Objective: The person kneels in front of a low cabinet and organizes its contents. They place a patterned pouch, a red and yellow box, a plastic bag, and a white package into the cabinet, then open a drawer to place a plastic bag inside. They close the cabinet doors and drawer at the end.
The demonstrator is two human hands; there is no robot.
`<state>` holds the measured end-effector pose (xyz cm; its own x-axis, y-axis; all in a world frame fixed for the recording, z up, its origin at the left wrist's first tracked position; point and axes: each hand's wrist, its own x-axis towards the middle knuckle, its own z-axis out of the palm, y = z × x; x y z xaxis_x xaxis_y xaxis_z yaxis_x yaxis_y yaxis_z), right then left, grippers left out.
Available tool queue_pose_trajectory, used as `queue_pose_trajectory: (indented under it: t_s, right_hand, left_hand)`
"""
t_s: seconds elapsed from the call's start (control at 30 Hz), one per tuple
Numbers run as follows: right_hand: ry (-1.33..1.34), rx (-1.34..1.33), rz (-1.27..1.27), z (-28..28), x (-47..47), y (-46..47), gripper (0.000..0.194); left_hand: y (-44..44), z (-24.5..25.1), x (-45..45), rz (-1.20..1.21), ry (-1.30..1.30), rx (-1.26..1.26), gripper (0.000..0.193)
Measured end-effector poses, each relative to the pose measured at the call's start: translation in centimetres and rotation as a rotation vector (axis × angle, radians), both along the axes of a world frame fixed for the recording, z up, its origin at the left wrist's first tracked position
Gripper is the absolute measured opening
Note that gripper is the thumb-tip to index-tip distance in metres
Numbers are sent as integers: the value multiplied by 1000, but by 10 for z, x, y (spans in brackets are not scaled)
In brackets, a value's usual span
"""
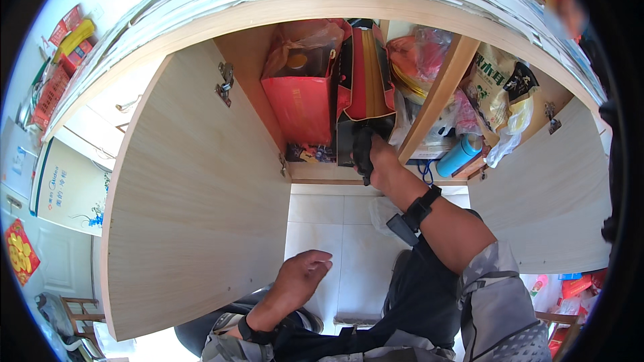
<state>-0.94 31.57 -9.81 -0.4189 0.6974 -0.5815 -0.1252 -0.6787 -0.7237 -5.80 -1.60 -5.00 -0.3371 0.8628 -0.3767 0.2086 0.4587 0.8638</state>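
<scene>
My right hand (pixel 381 163) reaches into the lower cabinet, its fingers closed around a dark object (pixel 363 151) whose exact kind I cannot make out. Right behind it is a black paper gift bag (pixel 349 136), its open top showing red and gold contents (pixel 367 70). To the left of that bag stands a red gift bag (pixel 304 110) with a clear-lidded box (pixel 307 63) and thin plastic in its mouth. My left hand (pixel 304 274) hangs over the tiled floor near my knees, fingers loosely curled, holding nothing.
Two cabinet doors, left (pixel 201 201) and right (pixel 543 201), stand swung open. A wooden divider (pixel 437 100) separates off plastic-wrapped goods, a blue bottle (pixel 459 156) and a printed food bag (pixel 490 85). A clear plastic bag (pixel 385 213) lies on the floor.
</scene>
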Motion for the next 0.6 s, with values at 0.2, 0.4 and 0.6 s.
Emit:
queue_pose_trajectory:
  t_s: [0.2,0.4,0.6]
  right_hand:
    - [28,-63,6,14,19,-17,36]
    - [113,-117,118,11,34,-33,35]
    - [104,37,484,25,64,-97,37]
  left_hand:
    - [14,-4,-5,218,-26,-31,38]
    - [80,33,17,296,-270,129,69]
    - [150,12,17,470,-833,67,50]
